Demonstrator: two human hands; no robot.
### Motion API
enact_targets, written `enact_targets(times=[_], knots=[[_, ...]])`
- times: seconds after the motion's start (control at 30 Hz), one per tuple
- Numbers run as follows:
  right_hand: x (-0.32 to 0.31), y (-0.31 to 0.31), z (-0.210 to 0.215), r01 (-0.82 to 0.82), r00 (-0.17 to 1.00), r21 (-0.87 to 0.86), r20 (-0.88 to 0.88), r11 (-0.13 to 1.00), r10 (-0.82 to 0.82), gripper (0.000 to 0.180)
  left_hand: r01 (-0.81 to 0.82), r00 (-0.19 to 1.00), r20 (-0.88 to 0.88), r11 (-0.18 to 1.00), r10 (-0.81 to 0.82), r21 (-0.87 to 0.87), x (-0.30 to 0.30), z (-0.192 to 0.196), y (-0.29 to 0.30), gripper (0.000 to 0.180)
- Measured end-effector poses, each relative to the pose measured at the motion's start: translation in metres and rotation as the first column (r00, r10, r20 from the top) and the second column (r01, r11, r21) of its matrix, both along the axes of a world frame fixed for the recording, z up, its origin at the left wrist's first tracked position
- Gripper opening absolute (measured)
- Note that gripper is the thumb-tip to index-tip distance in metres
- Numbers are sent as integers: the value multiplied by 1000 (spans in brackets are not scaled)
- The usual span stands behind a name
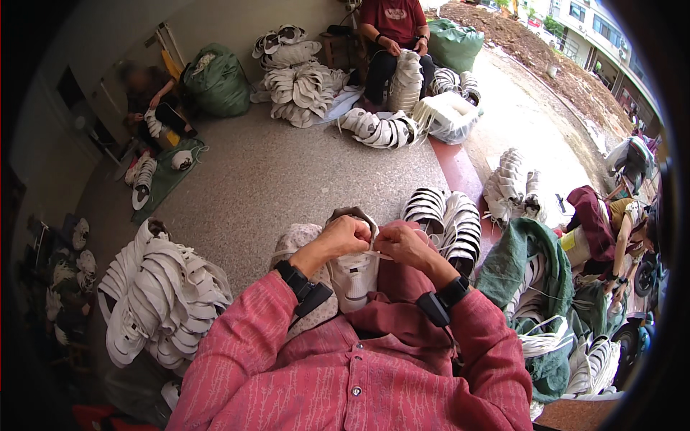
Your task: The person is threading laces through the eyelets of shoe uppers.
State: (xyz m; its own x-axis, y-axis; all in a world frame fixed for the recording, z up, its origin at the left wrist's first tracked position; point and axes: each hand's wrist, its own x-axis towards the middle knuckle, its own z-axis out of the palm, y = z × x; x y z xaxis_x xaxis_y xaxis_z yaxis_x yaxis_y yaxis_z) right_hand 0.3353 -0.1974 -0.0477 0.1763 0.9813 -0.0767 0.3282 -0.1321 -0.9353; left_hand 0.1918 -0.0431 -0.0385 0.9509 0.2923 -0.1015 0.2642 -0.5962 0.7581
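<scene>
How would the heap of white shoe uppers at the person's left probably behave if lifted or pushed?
The heap would likely flop and fan apart when lifted, as its thin, curved layers droop over one another. A push might tip or slide it, since the layers lean unevenly. Each piece is probably light for its size, being thin and hollow.

2 forearms reach in from the lower edge, the left forearm (241,323) slanting inward to the right, the right forearm (492,341) inward to the left, both in red sleeves. 1 dark band sits at each wrist. The left hand (343,237) shows its back, fingers curled tightly in. Just beside it, the right hand (406,244) bends its fingers inward, fingertips drawn into a pinch.
</scene>
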Motion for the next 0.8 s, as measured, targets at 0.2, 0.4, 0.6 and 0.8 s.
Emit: enact_targets(times=[0.2, 0.4, 0.6, 0.8], knots=[[14, 6, 7, 70, 916, 91, 389, 993, -100, 30, -15, 1000, -12, 999, 15, -48, -2, 2, 0, 16], [31, 21, 13, -218, 933, 111, 316, 970, 174, 37, -15, 1000, 6, 998, 16, -66, -3, 0, 0, 15], [36, 32, 13, -282, 944, 103, 210, 954, 256, 25, -47, 980, 193, 997, 36, 57, -7, -1, -7, 9], [39, 33, 18, -326, 903, 65, 317, 943, 290, 24, -246, 920, 384, 886, 84, 394, -17, 23, 25, 9]])
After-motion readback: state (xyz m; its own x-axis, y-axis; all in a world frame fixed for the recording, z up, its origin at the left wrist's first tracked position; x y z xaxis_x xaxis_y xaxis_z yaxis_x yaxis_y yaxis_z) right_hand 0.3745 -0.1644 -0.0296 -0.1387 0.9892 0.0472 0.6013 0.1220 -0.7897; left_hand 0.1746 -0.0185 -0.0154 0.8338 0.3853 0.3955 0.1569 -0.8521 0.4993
